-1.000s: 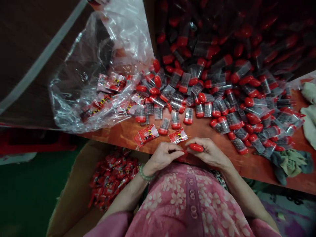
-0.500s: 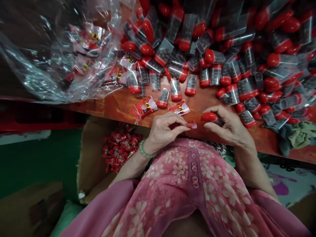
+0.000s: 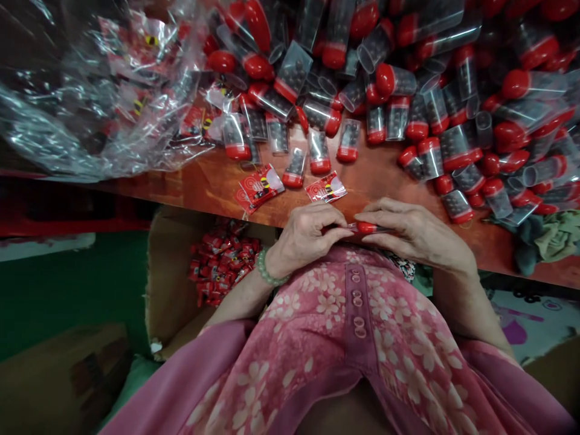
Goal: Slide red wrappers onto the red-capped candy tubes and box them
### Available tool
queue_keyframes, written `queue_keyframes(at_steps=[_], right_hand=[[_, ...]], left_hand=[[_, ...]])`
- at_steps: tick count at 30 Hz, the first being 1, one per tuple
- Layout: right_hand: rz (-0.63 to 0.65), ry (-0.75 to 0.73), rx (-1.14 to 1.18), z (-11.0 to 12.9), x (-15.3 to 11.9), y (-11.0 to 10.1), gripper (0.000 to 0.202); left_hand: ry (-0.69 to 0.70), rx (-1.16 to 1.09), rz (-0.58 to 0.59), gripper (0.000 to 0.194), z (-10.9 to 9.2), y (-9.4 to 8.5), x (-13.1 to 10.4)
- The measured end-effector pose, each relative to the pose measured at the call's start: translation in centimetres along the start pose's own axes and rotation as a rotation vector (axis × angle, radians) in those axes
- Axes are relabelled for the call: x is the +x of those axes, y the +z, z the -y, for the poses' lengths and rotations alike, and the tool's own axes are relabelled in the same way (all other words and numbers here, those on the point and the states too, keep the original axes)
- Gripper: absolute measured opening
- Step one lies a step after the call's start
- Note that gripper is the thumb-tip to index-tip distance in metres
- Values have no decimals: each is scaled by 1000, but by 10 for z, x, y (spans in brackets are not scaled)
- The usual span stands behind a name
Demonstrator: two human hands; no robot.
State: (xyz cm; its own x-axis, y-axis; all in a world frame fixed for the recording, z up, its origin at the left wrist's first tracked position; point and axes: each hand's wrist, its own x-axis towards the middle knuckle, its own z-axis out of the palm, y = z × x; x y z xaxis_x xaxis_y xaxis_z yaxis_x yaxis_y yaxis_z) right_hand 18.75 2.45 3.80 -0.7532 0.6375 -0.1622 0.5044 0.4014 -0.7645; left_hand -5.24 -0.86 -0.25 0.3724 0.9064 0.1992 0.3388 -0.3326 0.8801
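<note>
In the head view, my left hand (image 3: 310,232) is closed, pinching the edge of a small red-and-pink printed packet (image 3: 350,227) that is mostly hidden by the fingers. My right hand (image 3: 414,232) grips a clear tube with a rounded red end (image 3: 367,228); the rest of the tube is covered by my fingers. The red end points left and is up against the packet's edge, at the front edge of the table. Just beyond my left hand lie a flat printed packet (image 3: 326,188) and a small overlapping stack of packets (image 3: 260,187).
A large pile of red-ended clear tubes (image 3: 394,118) with dark beads covers the back and right of the wooden table (image 3: 190,192). A clear plastic bag (image 3: 95,160) of packets lies left. Below, an open cardboard box (image 3: 165,284) holds red packaged pieces (image 3: 224,260). Cloth (image 3: 559,241) lies right.
My right hand has moved left with the tube, bringing its red end to the packet in my left hand. The view has shifted slightly.
</note>
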Motion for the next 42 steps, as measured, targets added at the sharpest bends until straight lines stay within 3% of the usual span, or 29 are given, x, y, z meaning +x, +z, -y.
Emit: queue_keyframes(at_steps=[9, 15, 24, 29, 35, 42], right_hand=[[207, 68, -93, -2, 10, 4, 17], [186, 133, -127, -2, 19, 7, 15], [169, 102, -124, -3, 28, 7, 19], [213, 167, -183, 1, 35, 9, 15], [104, 188, 44, -6, 32, -2, 38], [-41, 183, 192, -13, 9, -2, 25]], left_hand=[[-14, 60, 138, 18, 3, 5, 0], [-96, 76, 221, 23, 4, 4, 1], [-89, 185, 352, 25, 7, -1, 8], [-104, 168, 375, 26, 10, -1, 14], [-161, 43, 425, 28, 11, -8, 23], [-203, -7, 524, 27, 14, -15, 30]])
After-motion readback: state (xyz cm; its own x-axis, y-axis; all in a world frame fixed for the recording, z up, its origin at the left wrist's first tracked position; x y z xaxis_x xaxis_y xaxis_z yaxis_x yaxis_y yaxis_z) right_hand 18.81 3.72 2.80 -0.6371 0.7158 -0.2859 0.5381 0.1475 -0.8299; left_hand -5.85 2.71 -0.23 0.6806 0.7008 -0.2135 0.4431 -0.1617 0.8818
